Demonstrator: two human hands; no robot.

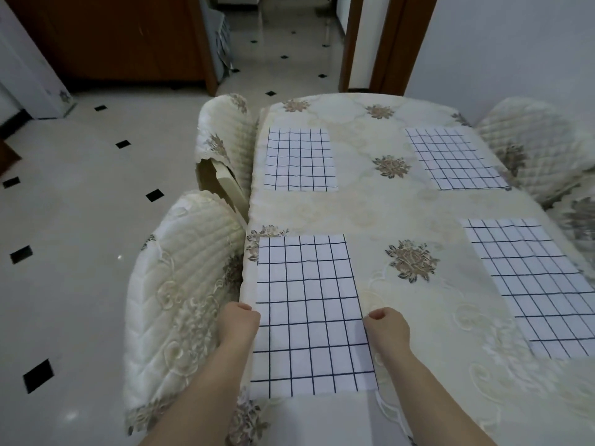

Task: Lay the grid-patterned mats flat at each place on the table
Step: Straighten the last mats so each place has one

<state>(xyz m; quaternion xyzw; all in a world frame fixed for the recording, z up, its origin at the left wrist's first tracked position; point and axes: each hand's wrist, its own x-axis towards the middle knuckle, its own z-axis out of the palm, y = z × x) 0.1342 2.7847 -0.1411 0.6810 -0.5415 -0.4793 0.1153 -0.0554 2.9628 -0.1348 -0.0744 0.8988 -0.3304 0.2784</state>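
Four white mats with dark grid lines lie on the table (402,207), which has a cream floral cloth. The near-left mat (309,304) lies flat in front of me. My left hand (240,320) is curled at its left edge and my right hand (388,326) is curled at its right edge, each pinching the mat's side about halfway along. The far-left mat (299,159), the far-right mat (457,159) and the near-right mat (541,291) lie flat with no hand on them.
Quilted cream chair backs stand against the table: two on the left (180,297) (225,136) and others on the right (534,149). A pale tiled floor (80,204) with black diamonds spreads left. A wooden cabinet (122,37) and a doorway (289,33) are beyond.
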